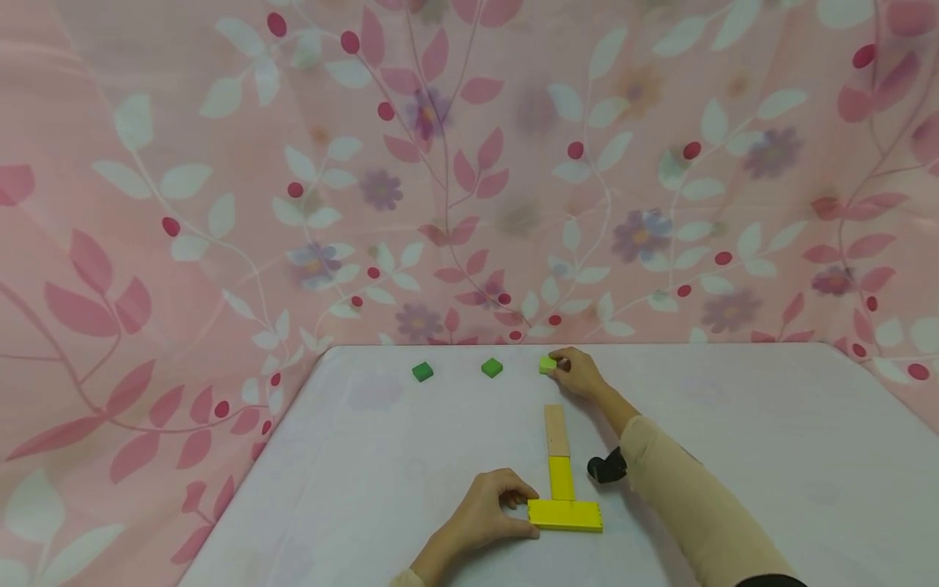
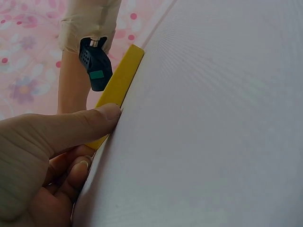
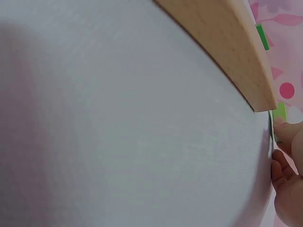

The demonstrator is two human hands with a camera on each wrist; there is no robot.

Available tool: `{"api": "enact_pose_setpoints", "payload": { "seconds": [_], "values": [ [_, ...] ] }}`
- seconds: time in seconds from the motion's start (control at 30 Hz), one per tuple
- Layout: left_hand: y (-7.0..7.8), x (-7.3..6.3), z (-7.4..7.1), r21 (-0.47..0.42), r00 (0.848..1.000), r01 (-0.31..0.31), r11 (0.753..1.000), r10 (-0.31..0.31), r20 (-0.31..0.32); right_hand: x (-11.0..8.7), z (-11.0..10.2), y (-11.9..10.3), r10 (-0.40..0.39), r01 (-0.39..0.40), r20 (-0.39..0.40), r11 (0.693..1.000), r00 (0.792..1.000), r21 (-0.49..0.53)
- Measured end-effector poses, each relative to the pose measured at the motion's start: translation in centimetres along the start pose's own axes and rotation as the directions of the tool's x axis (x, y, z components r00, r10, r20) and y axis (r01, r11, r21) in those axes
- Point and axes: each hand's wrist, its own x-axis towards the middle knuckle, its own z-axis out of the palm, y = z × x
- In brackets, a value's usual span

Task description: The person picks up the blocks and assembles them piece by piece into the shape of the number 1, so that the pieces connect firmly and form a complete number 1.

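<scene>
My left hand (image 1: 484, 512) grips the left end of a long yellow block (image 1: 568, 515) lying crosswise near the front, thumb on its near side. The left wrist view shows the thumb against that yellow block (image 2: 122, 78). A shorter yellow block (image 1: 561, 479) meets its far side, and a plain wooden block (image 1: 557, 430) continues the line away from me. Beyond them, at the table's far part, my right hand (image 1: 581, 375) pinches a small light green block (image 1: 546, 365). In the right wrist view the fingers partly cover this green block (image 3: 280, 111).
Two small green blocks, a darker one (image 1: 422, 372) and a mid-green one (image 1: 492, 368), lie left of the right hand along the far edge. A white cloth (image 1: 352, 473) covers the table. Behind it hangs a pink flowered curtain (image 1: 469, 204). A black wrist camera (image 1: 607, 468) juts from the right sleeve.
</scene>
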Motion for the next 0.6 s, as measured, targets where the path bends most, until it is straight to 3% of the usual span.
{"api": "enact_pose_setpoints", "payload": {
  "seconds": [0.27, 0.47, 0.6],
  "values": [
    [-0.1, 0.0, 0.1, -0.001, 1.0, -0.003, 1.0, 0.003, 0.0, -0.7, -0.7, -0.6, -0.011, 0.011, 0.015, 0.999, 1.0, 0.031],
    [-0.1, -0.1, 0.0, -0.01, 1.0, 0.001, 1.0, -0.001, -0.003, -0.9, -1.0, 0.7, -0.148, 0.148, -0.014, 0.981, 0.989, 0.124],
    [-0.1, -0.1, 0.0, -0.007, 1.0, 0.0, 1.0, 0.0, -0.005, -1.1, -1.1, 0.7, -0.154, 0.156, -0.021, 0.979, 0.988, 0.133]
  ]
}}
